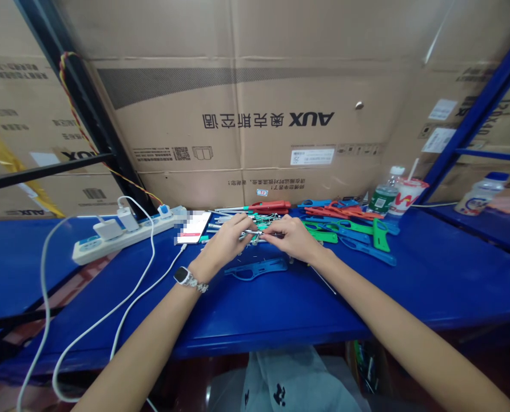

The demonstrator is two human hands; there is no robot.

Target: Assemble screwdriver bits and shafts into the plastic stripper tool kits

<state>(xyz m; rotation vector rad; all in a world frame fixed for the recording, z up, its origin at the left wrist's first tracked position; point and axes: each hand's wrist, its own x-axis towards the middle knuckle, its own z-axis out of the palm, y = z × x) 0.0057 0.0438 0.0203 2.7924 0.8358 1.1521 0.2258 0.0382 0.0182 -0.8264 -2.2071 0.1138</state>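
Note:
Over the middle of the blue table, my left hand [229, 240] and my right hand [293, 236] meet at a small, thin metallic piece [255, 233]. The fingers of both hands pinch it from either side. Beneath and behind the hands lie thin metal rods and small parts, partly hidden by the fingers. A blue plastic handle piece [257, 268] rests on the table just in front of the hands. Red plastic pieces [270, 206] lie behind them. To the right is a pile of red, blue and green plastic pieces [381, 234].
A phone [194, 227] and a white power strip [126, 237] with cables lie at the left. A green-labelled bottle [382, 194], a lidded cup [406, 195] and a blue-capped bottle [481, 194] stand at the right. Cardboard [255, 91] rises behind the table [255, 320].

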